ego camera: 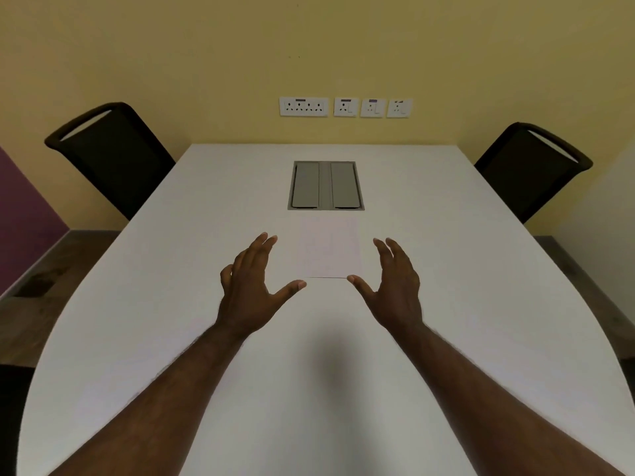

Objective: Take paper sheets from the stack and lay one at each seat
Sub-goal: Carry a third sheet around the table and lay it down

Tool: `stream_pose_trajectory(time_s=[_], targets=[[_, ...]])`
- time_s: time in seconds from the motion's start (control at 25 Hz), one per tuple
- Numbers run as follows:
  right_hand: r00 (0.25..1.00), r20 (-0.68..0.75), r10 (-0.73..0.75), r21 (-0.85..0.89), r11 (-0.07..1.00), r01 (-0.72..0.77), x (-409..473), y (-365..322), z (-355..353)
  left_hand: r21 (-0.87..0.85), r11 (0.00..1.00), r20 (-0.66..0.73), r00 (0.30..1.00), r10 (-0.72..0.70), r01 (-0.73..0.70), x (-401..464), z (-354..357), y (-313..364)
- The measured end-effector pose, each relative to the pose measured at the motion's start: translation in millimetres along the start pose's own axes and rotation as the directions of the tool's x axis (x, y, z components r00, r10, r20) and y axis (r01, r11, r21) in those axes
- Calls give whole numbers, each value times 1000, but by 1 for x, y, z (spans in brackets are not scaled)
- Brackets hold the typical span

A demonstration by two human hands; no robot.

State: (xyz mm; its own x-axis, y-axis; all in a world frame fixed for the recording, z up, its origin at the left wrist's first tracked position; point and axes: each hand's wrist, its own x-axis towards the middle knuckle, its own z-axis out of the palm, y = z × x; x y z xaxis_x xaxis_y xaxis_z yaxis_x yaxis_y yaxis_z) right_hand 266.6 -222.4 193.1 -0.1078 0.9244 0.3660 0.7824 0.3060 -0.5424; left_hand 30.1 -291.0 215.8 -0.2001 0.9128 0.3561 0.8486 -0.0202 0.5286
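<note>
A thin stack of white paper sheets (329,247) lies flat in the middle of the white table (171,304), just this side of the grey cable hatch. My left hand (252,281) hovers at the stack's left side, fingers spread, thumb tip near the stack's near left corner. My right hand (395,280) mirrors it on the right, fingers apart, thumb near the near right corner. Neither hand holds anything. Whether the thumbs touch the paper I cannot tell.
A grey cable hatch (325,185) with two lids is set into the table beyond the stack. A black chair (113,156) stands at the far left side, another black chair (529,166) at the far right. Wall sockets (345,107) sit on the yellow wall behind.
</note>
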Motion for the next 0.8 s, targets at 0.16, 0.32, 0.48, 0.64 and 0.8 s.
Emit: stream_pose_trajectory(time_s=[0.16, 0.32, 0.48, 0.64, 0.8], targets=[[1000, 30, -2, 17, 1000, 1, 28, 21, 10, 20, 1000, 24, 1000, 1, -1, 32, 33, 8], [997, 71, 19, -15, 1000, -18, 61, 46, 33, 14, 999, 56, 998, -42, 42, 68, 75, -11], [991, 126, 39, -49, 998, -33, 95, 73, 70, 28, 998, 112, 992, -64, 61, 102, 119, -41], [982, 173, 75, -59, 996, -65, 123, 96, 122, 66, 997, 196, 979, -53, 41, 138, 161, -80], [971, 222, 88, -79, 994, -72, 140, 122, 177, 102, 995, 268, 962, -45, 18, 164, 206, -117]])
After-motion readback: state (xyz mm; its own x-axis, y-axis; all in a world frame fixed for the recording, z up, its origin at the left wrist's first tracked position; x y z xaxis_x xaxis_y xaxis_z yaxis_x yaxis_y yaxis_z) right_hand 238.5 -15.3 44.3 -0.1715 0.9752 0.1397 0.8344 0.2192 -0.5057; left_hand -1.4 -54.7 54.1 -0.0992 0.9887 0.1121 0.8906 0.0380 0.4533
